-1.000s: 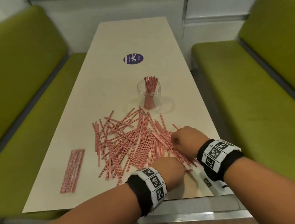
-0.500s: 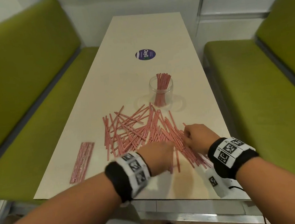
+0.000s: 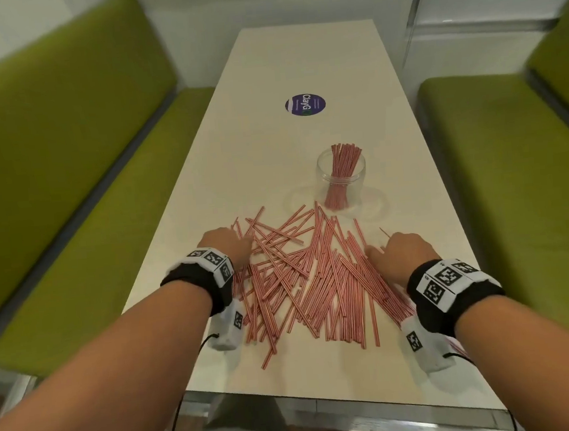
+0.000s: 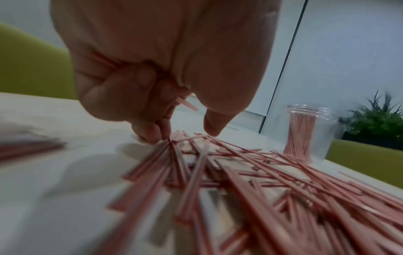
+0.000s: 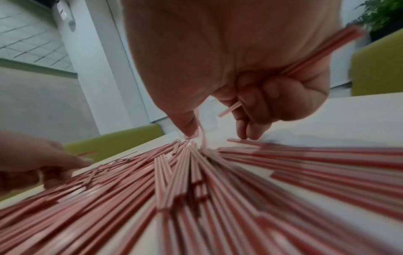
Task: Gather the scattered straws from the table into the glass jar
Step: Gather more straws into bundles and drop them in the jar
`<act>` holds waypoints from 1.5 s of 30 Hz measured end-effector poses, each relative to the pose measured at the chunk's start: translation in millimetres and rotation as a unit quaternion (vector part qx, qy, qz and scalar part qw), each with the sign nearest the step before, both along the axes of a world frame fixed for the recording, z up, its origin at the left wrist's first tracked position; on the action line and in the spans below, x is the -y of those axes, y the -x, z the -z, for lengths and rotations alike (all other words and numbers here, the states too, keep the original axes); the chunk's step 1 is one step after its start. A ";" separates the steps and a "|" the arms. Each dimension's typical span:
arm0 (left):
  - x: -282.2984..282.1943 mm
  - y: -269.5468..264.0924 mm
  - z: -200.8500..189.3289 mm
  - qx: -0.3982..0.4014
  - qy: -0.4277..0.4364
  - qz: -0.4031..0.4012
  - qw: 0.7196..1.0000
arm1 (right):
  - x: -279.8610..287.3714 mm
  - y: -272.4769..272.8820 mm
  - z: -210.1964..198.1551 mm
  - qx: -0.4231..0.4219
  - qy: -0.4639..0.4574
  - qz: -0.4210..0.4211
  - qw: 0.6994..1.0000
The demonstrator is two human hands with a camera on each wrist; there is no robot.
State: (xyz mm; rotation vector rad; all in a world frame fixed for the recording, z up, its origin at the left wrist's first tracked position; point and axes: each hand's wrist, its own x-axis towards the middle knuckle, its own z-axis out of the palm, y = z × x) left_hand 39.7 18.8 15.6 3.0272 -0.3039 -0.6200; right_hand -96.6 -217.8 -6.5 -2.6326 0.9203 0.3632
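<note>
While most of the straws (image 3: pixel 302 282) still lie loose in a crossed pile on the tabletop (image 3: pixel 264 79), this reads as the collecting step, mid-task, with only one bundle standing in the glass jar (image 3: pixel 342 179). Left hand (image 3: pixel 225 246) sits at the pile's left far edge, fingers curled; the left wrist view shows a few straws tucked in the palm and fingertips (image 4: pixel 152 136) touching down on straw ends, thumb just beside. Pile middle is untouched, straws overlapping at mixed angles. Right hand (image 3: pixel 400 256) is at the pile's right edge, also clenched on a small bunch: the right wrist view shows straws running through the fist and out past the little-finger side, thumb and forefinger pinching at another end. Jar stands upright beyond the pile, toward the right, apart from both hands. Next move, my read: rake both edges inward, align the ends into one bundle, lift, then drop it in vertically. Risk: crossed straws snag and drag neighbours, and loose ends can miss the jar's mouth.
</note>
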 end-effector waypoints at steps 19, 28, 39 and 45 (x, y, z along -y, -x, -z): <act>6.0 -17.6 13.4 0.006 0.052 0.005 0.999 | -9.5 -10.5 1.0 0.024 -0.032 -0.026 0.999; 26.5 56.9 11.9 -0.028 0.034 0.129 0.991 | -44.6 16.0 -4.8 -0.012 -0.051 -0.040 0.998; 62.3 75.0 16.5 -0.009 0.059 0.170 0.984 | -37.2 13.2 0.4 0.022 -0.034 -0.047 0.998; 67.3 72.5 17.5 -0.017 0.056 0.157 0.986 | -21.5 11.1 2.5 0.030 -0.076 -0.040 0.996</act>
